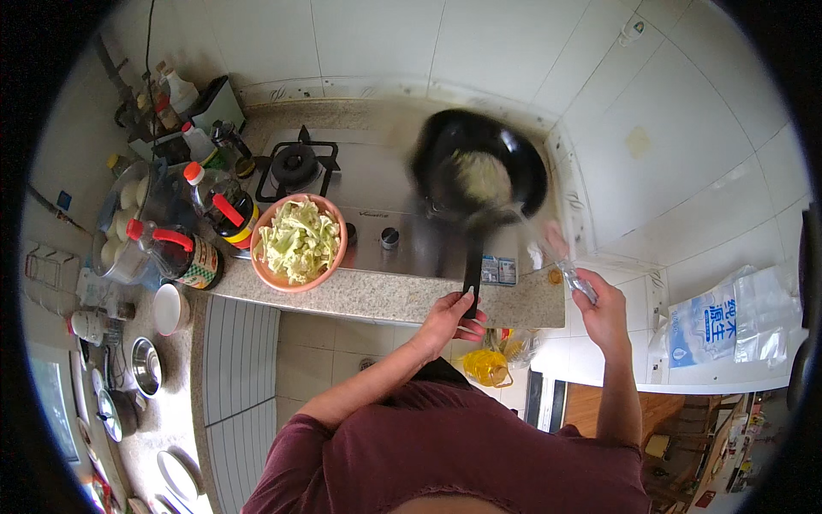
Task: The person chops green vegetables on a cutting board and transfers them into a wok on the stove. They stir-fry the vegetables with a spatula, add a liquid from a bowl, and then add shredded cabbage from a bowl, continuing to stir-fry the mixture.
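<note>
My left hand (446, 321) is closed around the long black handle (474, 266) of a dark wok (437, 138), which sits over the right side of the gas stove. Inside the wok, blurred by motion, lies some pale green chopped food (481, 177). My right hand (602, 305) grips the clear handle of a cooking utensil (570, 275). Its shaft runs towards the wok's near rim, and its blurred head cannot be made out. To the left, a pinkish-orange bowl (292, 287) full of chopped pale green vegetable (298, 238) stands at the counter's front edge.
Two dark sauce bottles (234, 215) (186, 257) with red caps stand left of the bowl. Behind is a bare left burner (295, 167). A yellow oil jug (486, 368) is below the counter. On the left counter are a white bowl (170, 308) and a steel bowl (148, 366).
</note>
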A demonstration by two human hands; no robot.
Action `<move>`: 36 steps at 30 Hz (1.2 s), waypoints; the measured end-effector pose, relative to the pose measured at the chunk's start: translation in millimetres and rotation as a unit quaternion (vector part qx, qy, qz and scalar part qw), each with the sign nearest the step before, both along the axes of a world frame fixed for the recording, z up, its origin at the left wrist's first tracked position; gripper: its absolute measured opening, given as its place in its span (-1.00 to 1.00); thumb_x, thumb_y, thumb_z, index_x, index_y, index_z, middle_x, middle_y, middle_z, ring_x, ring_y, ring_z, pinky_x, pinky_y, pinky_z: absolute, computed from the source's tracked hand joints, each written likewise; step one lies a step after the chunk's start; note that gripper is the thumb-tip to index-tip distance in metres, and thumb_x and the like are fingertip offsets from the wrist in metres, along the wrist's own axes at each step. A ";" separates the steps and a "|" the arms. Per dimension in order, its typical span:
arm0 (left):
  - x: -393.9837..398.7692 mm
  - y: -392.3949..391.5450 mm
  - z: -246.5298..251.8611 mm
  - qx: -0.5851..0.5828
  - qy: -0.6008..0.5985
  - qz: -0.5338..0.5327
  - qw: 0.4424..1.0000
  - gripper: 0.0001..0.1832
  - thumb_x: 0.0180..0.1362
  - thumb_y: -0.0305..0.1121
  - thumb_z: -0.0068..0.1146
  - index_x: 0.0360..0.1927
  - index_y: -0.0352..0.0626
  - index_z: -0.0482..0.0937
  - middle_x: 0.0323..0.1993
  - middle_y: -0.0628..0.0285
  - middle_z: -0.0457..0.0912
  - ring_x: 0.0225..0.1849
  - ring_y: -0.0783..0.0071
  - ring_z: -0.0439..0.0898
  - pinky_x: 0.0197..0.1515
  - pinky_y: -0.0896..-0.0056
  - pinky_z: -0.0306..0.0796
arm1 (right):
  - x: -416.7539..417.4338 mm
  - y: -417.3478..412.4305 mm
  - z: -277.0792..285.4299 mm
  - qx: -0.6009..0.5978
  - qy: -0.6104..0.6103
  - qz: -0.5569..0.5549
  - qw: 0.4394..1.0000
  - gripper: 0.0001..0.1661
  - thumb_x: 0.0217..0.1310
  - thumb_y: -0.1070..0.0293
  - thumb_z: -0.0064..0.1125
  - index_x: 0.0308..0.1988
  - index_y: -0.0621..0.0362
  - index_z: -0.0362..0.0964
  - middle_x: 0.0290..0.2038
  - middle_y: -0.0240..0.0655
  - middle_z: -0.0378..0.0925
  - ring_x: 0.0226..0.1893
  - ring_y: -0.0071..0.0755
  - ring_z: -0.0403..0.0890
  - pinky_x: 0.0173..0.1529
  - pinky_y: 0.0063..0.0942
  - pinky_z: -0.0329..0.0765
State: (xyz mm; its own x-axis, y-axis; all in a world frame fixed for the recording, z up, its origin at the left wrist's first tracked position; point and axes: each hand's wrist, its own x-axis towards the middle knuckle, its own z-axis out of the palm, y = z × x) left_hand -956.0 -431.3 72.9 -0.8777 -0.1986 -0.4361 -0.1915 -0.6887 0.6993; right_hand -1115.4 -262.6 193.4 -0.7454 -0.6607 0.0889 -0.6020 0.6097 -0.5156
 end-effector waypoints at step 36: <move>-3.8 -6.4 0.7 0.007 -0.006 0.002 1.000 -0.61 0.22 -0.15 -0.28 -0.12 -0.32 0.32 -0.37 0.06 0.51 -0.47 0.35 0.55 -0.40 0.38 0.50 | -36.1 -75.3 -75.7 -0.142 0.033 0.000 0.989 -0.64 -0.07 0.44 0.11 -0.15 0.16 0.38 -0.33 -0.14 0.52 -0.34 -0.20 0.54 -0.24 -0.44 0.44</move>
State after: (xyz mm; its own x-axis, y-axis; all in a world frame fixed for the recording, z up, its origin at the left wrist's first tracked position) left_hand -959.9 -437.7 73.6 -0.8717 -0.1963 -0.4490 -0.1970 -0.6987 0.6878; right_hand -1151.6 -337.9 117.6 -0.7318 -0.6019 0.3197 -0.6398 0.4453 -0.6263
